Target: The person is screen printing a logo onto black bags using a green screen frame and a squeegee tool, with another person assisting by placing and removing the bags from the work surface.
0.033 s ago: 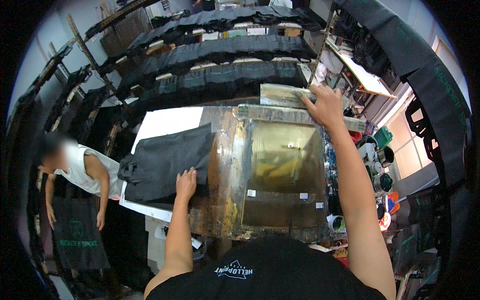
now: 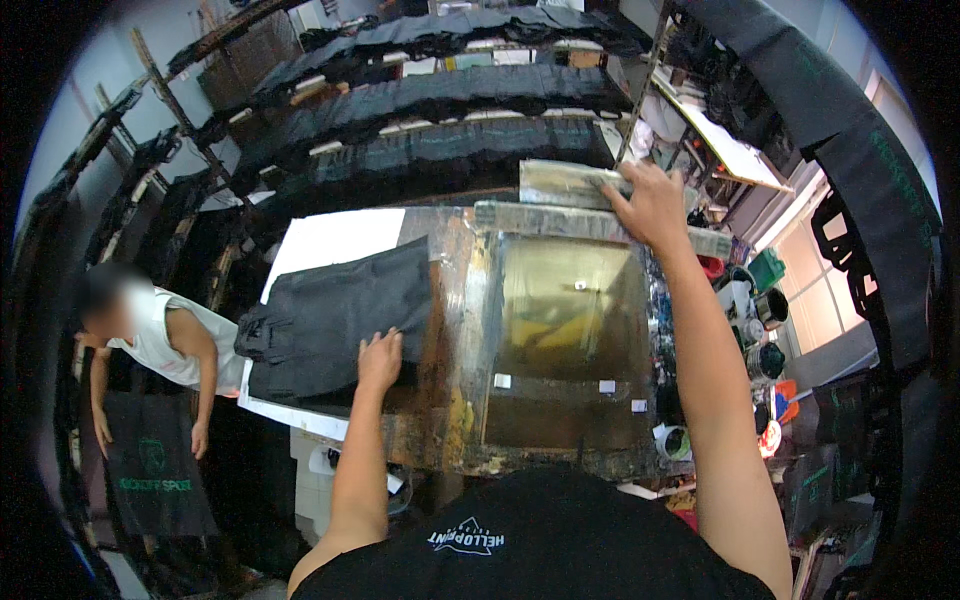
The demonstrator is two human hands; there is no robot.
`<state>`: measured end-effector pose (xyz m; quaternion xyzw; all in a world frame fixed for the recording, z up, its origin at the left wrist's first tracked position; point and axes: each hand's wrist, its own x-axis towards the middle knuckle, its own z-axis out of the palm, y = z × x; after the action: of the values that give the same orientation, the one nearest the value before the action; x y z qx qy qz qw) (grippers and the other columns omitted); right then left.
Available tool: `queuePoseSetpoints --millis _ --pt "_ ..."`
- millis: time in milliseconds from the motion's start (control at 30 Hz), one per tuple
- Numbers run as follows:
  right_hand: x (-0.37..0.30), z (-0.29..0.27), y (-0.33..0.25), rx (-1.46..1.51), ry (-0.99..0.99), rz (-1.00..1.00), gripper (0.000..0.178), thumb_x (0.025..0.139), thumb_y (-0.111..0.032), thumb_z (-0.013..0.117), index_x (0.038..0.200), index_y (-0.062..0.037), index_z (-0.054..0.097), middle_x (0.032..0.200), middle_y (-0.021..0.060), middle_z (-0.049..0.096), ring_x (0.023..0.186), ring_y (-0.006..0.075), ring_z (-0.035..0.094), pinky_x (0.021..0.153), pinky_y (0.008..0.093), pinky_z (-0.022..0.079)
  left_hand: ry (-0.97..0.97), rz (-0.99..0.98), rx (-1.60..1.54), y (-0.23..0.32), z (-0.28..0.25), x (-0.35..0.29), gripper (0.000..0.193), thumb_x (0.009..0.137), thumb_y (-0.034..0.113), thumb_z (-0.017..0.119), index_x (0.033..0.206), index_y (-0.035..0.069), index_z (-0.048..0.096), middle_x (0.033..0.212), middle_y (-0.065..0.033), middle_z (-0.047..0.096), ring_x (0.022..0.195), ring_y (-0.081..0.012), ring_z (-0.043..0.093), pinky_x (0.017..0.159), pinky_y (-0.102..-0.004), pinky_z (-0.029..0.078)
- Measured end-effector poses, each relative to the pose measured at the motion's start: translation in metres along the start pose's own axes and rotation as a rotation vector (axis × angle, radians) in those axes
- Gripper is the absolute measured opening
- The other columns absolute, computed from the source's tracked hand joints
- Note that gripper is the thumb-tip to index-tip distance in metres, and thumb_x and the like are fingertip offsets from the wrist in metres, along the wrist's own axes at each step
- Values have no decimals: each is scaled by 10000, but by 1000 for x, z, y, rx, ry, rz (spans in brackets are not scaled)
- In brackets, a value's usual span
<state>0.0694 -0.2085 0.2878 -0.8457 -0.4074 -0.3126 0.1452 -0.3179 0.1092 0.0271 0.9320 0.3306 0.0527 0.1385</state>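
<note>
My left hand (image 2: 380, 358) lies with fingers stretched out on a black fabric bag (image 2: 340, 310), near its right end. This bag rests on a white sheet (image 2: 340, 240) on the worktable. My right hand (image 2: 650, 205) is curled over the far wooden bar of a screen-printing frame (image 2: 560, 220), its fingertips partly hidden. The frame's mesh (image 2: 570, 340) looks yellowish and see-through, with a darker band nearest me and a few small white patches. Just beyond the bar, a flat pale board (image 2: 565, 182) reaches close to my right thumb.
At left a person in a white sleeveless top (image 2: 180, 340) handles a black printed fabric piece (image 2: 160, 465). Racks draped with black fabric (image 2: 450, 95) stand behind the table. Ink pots (image 2: 765, 360) crowd the right side, near a green container (image 2: 767, 268).
My left hand has shifted slightly right and away from me, and the bag's right edge has moved right with it. My right hand stays at the frame bar.
</note>
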Motion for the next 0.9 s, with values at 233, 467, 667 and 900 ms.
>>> queuePoseSetpoints --millis 233,467,667,900 --pt "12 5 -5 -31 -50 33 552 952 -617 531 1086 -112 710 1040 178 732 1059 338 682 1039 606 374 -306 94 -138 187 87 -7 672 1067 565 295 1528 102 451 1568 -158 455 1453 -412 389 1205 -627 194" --pt "14 5 4 -64 -67 8 592 939 -648 537 1136 -125 730 1068 165 739 1045 327 682 866 517 430 -258 457 121 198 139 -76 1048 844 861 458 1623 177 307 1697 -181 191 1558 -454 120 1170 -746 52" --pt "37 -13 -1 168 -85 66 702 959 -682 496 882 -15 703 921 237 713 959 402 666 872 515 493 -276 617 62 232 148 -47 1099 788 890 500 1619 192 325 1701 -179 175 1548 -493 100 1165 -754 42" --pt "38 -14 1 164 -82 65 727 955 -701 485 861 -11 694 903 227 711 946 388 673 908 525 480 -207 713 -8 274 177 -52 1125 770 925 465 1607 181 357 1692 -193 182 1545 -492 97 1159 -760 12"
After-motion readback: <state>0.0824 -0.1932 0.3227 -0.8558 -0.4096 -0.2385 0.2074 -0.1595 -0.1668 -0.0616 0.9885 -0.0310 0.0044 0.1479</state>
